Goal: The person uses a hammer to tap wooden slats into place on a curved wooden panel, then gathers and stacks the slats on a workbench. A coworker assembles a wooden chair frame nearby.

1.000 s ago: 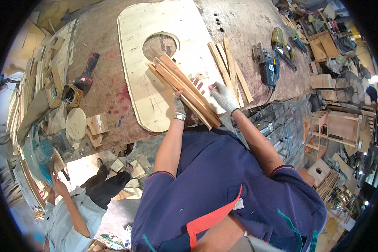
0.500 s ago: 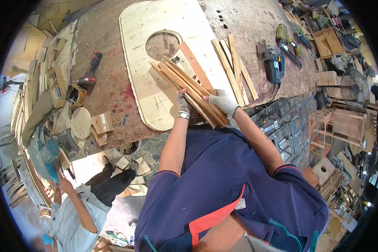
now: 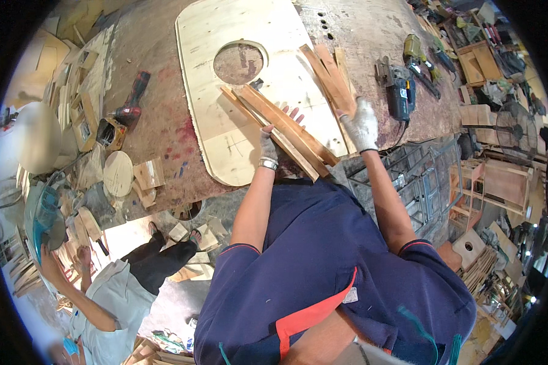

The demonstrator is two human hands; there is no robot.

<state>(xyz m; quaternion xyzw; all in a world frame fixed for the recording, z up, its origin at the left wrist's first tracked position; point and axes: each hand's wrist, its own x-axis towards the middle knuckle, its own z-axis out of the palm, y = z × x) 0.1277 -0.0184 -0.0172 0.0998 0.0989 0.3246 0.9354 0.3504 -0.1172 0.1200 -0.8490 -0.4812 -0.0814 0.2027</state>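
Note:
A bundle of long wooden strips [image 3: 286,125] lies slantwise on a pale plywood panel [image 3: 225,91] with a round hole, on the stained workbench [image 3: 158,115]. My left hand [image 3: 273,139], in a fingerless glove with a wrist bracelet, rests flat on the bundle with its fingers spread. My right hand [image 3: 360,125], in a white glove, is at the near end of a second group of strips [image 3: 330,70] to the right. Whether it grips them is hidden by the back of the glove.
A power saw [image 3: 397,88] and a drill [image 3: 415,52] lie right of the strips. A red cordless drill [image 3: 131,106], a wooden disc [image 3: 118,173] and offcuts sit on the left. Another person [image 3: 122,286] stands lower left. Crates and wooden frames [image 3: 499,182] crowd the right.
My right hand has left the bundle and moved right to the second group of strips. My left hand stays on the bundle, which has shifted slightly on the panel.

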